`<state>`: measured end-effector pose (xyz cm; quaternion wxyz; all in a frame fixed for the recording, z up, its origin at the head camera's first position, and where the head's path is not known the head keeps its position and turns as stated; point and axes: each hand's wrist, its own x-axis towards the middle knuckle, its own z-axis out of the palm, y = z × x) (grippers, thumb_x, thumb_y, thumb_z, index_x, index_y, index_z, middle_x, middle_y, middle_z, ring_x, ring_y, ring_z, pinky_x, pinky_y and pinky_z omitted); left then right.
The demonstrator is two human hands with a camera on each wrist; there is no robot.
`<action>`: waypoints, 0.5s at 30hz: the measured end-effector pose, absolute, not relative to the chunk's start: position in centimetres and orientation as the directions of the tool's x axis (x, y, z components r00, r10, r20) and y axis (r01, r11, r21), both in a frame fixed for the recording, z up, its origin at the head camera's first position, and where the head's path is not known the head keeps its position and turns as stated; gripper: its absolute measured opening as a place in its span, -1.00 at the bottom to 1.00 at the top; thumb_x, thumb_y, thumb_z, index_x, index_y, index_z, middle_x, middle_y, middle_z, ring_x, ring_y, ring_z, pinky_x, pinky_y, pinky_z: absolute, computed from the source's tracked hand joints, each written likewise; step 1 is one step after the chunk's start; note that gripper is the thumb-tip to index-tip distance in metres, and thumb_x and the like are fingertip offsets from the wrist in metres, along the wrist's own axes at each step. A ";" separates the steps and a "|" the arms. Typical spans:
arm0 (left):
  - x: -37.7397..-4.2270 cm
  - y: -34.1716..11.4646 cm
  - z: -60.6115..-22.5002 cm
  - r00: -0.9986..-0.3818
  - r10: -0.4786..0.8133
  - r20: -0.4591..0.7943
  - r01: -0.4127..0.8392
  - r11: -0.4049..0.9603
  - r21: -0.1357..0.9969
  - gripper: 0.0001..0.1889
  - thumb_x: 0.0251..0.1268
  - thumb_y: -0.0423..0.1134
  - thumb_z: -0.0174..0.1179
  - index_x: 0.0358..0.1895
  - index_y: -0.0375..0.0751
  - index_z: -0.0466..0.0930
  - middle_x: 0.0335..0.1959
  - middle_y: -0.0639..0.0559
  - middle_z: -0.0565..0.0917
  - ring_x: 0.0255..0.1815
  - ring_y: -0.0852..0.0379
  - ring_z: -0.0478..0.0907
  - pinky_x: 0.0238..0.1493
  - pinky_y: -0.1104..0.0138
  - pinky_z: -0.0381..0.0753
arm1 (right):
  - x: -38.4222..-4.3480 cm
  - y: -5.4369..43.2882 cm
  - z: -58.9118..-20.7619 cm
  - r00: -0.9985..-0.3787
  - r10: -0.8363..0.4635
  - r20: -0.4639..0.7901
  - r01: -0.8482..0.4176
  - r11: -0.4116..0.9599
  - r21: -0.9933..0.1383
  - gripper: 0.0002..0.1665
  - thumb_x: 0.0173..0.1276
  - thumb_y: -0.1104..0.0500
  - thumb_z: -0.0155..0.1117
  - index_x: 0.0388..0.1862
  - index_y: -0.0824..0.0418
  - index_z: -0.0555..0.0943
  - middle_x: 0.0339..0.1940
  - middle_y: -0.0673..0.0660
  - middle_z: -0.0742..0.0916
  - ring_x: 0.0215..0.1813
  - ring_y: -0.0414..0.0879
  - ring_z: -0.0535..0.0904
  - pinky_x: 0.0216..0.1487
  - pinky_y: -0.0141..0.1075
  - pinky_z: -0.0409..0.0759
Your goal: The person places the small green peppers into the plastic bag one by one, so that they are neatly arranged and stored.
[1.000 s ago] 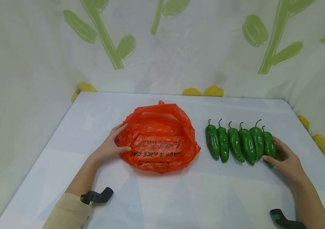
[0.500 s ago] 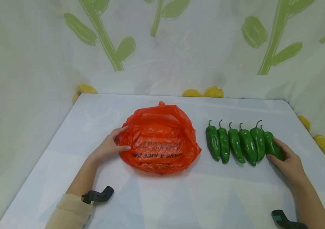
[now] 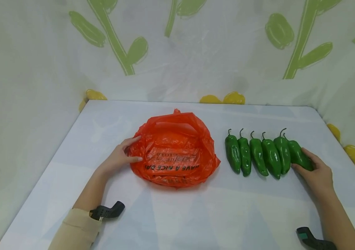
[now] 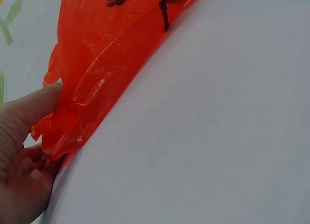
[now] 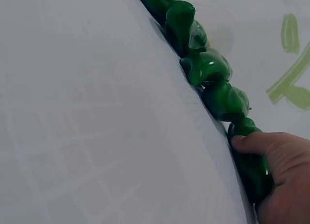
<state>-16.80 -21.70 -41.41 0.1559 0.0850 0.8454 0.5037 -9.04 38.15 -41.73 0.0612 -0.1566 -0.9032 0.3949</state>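
A red plastic bag (image 3: pixel 172 139) with black print lies on the table, its mouth spread. At its left edge my left hand (image 3: pixel 116 160) holds the plastic; in the left wrist view the thumb lies on the bag (image 4: pixel 94 81), with curled fingers partly hidden beneath. To the right, several glossy green peppers lie side by side, stems pointing away. My right hand (image 3: pixel 319 177) grips the rightmost green pepper (image 3: pixel 299 155), which slants with its tip toward the palm. The right wrist view shows the thumb across this pepper (image 5: pixel 249 168); the other fingers are mostly hidden.
The other green peppers (image 3: pixel 271 158) sit close together just left of the gripped one. A white table (image 3: pixel 196 218) bears everything. Behind it hangs a pale cloth (image 3: pixel 215 52) with a green plant print. Black wrist devices (image 3: pixel 107 211) are on both arms.
The rightmost pepper has turned, its lower end swinging right and away from its neighbour. My right hand has closed in around it. The left hand and bag look nearly unchanged.
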 end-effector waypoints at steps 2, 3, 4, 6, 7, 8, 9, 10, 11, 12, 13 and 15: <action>-16.9 -21.7 -41.5 -0.936 0.301 -0.180 -0.015 0.479 0.878 -0.19 0.11 -0.13 0.34 0.45 0.06 0.16 0.48 -0.12 0.09 0.48 -0.18 -0.03 0.31 -0.12 0.25 | -9.1 38.2 -41.6 -0.938 0.346 -0.024 0.249 0.623 -0.741 -0.18 0.35 -0.02 0.18 0.50 0.08 0.10 0.50 0.30 0.13 0.51 0.22 -0.05 0.45 0.11 -0.05; -16.9 -21.8 -41.5 -0.937 0.300 -0.180 -0.016 0.478 0.878 -0.19 0.11 -0.13 0.34 0.45 0.06 0.17 0.47 -0.13 0.10 0.48 -0.18 -0.02 0.31 -0.12 0.26 | -9.1 38.2 -41.6 -0.935 0.353 -0.034 0.259 0.615 -0.745 -0.18 0.35 -0.03 0.19 0.49 0.08 0.10 0.50 0.26 0.14 0.52 0.19 -0.06 0.46 0.07 -0.06; -16.9 -21.8 -41.6 -0.937 0.301 -0.179 -0.016 0.474 0.881 -0.20 0.11 -0.13 0.34 0.45 0.06 0.17 0.47 -0.13 0.10 0.48 -0.18 -0.02 0.31 -0.11 0.26 | -9.1 38.3 -41.5 -0.932 0.361 -0.043 0.269 0.606 -0.748 -0.18 0.34 -0.05 0.20 0.49 0.07 0.11 0.50 0.21 0.14 0.53 0.14 -0.07 0.48 0.02 -0.07; -16.9 -21.9 -41.6 -0.937 0.301 -0.176 -0.015 0.470 0.882 -0.20 0.12 -0.14 0.34 0.44 0.06 0.17 0.48 -0.14 0.09 0.48 -0.18 -0.03 0.30 -0.11 0.27 | -9.1 38.4 -41.3 -0.926 0.373 -0.060 0.289 0.594 -0.751 -0.17 0.33 -0.07 0.21 0.48 0.09 0.12 0.50 0.11 0.17 0.54 0.06 -0.08 0.50 -0.05 -0.08; -16.9 -21.9 -41.7 -0.938 0.301 -0.174 -0.014 0.467 0.884 -0.21 0.12 -0.15 0.34 0.44 0.07 0.18 0.48 -0.14 0.08 0.48 -0.19 -0.04 0.30 -0.11 0.28 | -9.1 38.4 -41.3 -0.923 0.379 -0.070 0.298 0.588 -0.752 -0.16 0.32 -0.09 0.21 0.48 0.08 0.13 0.49 0.07 0.17 0.54 0.03 -0.08 0.50 -0.08 -0.08; -16.8 -21.9 -41.7 -0.939 0.300 -0.171 -0.013 0.463 0.886 -0.21 0.12 -0.15 0.34 0.44 0.08 0.18 0.49 -0.14 0.06 0.49 -0.19 -0.05 0.30 -0.11 0.28 | -9.1 38.4 -41.2 -0.921 0.383 -0.079 0.306 0.579 -0.756 -0.16 0.32 -0.10 0.22 0.48 0.06 0.13 0.49 0.03 0.17 0.54 0.01 -0.09 0.50 -0.10 -0.08; -16.8 -22.0 -41.7 -0.939 0.301 -0.167 -0.012 0.457 0.890 -0.21 0.12 -0.16 0.33 0.44 0.08 0.18 0.49 -0.13 0.05 0.49 -0.19 -0.06 0.29 -0.11 0.28 | -9.1 38.5 -41.1 -0.919 0.384 -0.084 0.310 0.576 -0.756 -0.16 0.31 -0.10 0.22 0.48 0.05 0.13 0.49 0.02 0.18 0.54 0.00 -0.09 0.50 -0.10 -0.08; -16.8 -22.0 -41.7 -0.939 0.303 -0.162 -0.009 0.451 0.893 -0.21 0.12 -0.16 0.33 0.44 0.09 0.18 0.50 -0.13 0.03 0.49 -0.19 -0.08 0.29 -0.10 0.29 | -9.1 38.5 -41.1 -0.918 0.387 -0.089 0.314 0.570 -0.759 -0.16 0.31 -0.11 0.23 0.48 0.03 0.14 0.49 0.01 0.18 0.54 0.00 -0.09 0.50 -0.10 -0.08; -16.8 -22.0 -41.7 -0.939 0.305 -0.159 -0.007 0.445 0.896 -0.21 0.12 -0.16 0.33 0.45 0.11 0.18 0.50 -0.12 0.01 0.50 -0.19 -0.09 0.29 -0.10 0.29 | -9.1 38.5 -41.0 -0.915 0.393 -0.095 0.323 0.569 -0.756 -0.16 0.30 -0.12 0.23 0.48 0.00 0.14 0.49 -0.01 0.18 0.54 0.00 -0.09 0.50 -0.10 -0.08; -16.8 -22.0 -41.7 -0.938 0.309 -0.156 -0.006 0.437 0.899 -0.21 0.12 -0.16 0.33 0.45 0.12 0.17 0.51 -0.11 -0.01 0.50 -0.18 -0.10 0.28 -0.10 0.30 | -9.1 38.6 -41.0 -0.913 0.396 -0.099 0.328 0.567 -0.755 -0.16 0.29 -0.12 0.23 0.48 -0.02 0.14 0.49 0.00 0.19 0.54 0.02 -0.09 0.50 -0.09 -0.07; -16.8 -22.0 -41.7 -0.937 0.314 -0.152 -0.004 0.427 0.904 -0.21 0.12 -0.16 0.33 0.45 0.13 0.17 0.51 -0.10 -0.02 0.50 -0.18 -0.11 0.29 -0.10 0.29 | -9.1 38.6 -41.0 -0.911 0.400 -0.102 0.333 0.566 -0.754 -0.17 0.29 -0.13 0.23 0.47 -0.04 0.15 0.50 0.02 0.19 0.54 0.04 -0.08 0.50 -0.08 -0.06; -16.9 -22.0 -41.7 -0.934 0.326 -0.146 0.000 0.409 0.913 -0.21 0.13 -0.17 0.33 0.45 0.14 0.17 0.52 -0.07 -0.04 0.51 -0.17 -0.12 0.29 -0.10 0.28 | -9.1 38.7 -40.9 -0.903 0.414 -0.112 0.351 0.562 -0.749 -0.18 0.28 -0.14 0.23 0.47 -0.09 0.16 0.50 0.04 0.20 0.53 0.07 -0.07 0.49 -0.07 -0.04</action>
